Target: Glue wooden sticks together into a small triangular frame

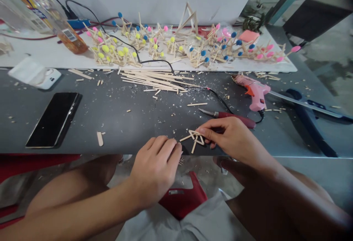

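My right hand (230,134) pinches a small frame of thin wooden sticks (197,140) between thumb and fingers. The frame has triangular shapes and sits low over the table's front edge. Just left of it, my left hand (156,167) rests at the edge with its fingers curled together; whatever is under the fingertips is hidden. Behind my right hand lies a craft knife (234,119) with a red handle, its blade pointing left. A single loose stick (197,104) lies farther back, near the blade.
A pink hot glue gun (255,91) lies to the right, its cord trailing nearby. Loose sticks (154,80) are piled mid-table. A white board (77,62) bears several stick figures with coloured tips. At left are a phone (52,119), a white case (34,73) and a bottle (67,36).
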Available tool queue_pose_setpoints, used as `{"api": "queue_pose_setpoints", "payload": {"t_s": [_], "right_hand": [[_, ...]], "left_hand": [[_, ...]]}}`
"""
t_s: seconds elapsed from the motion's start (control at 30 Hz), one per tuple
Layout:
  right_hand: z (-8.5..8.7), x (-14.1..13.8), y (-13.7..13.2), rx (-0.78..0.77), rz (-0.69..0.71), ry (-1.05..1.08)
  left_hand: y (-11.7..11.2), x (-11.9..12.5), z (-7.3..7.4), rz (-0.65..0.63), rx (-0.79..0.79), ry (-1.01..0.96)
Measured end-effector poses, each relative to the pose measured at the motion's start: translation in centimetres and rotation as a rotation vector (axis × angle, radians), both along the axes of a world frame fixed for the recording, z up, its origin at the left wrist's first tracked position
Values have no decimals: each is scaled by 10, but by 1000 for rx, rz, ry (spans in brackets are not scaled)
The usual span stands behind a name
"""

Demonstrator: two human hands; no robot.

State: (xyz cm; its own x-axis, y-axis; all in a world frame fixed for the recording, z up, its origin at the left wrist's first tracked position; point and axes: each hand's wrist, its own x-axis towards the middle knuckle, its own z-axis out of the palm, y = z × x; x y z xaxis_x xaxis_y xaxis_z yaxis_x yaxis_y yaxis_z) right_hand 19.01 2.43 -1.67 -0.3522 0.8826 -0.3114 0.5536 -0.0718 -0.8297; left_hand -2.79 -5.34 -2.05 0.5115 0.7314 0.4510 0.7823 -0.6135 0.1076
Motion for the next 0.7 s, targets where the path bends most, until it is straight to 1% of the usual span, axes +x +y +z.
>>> {"api": "queue_pose_setpoints", "payload": {"t_s": [0.1,0.2,0.33,0.53,0.7], "right_hand": [[-1,0,0,31,8,-2],[-2,1,1,41,16,4],[-3,2,1,69,29,-17],[-1,1,0,102,36,-34],[-1,1,1,70,23,-22]], "left_hand": [[-3,3,-2,-89,24,57],[-6,7,-5,-130,-6,144],[-8,11,-8,-136,-37,222],[-9,13,-9,-131,-6,284],[-11,15,-11,-127,-15,315]]}}
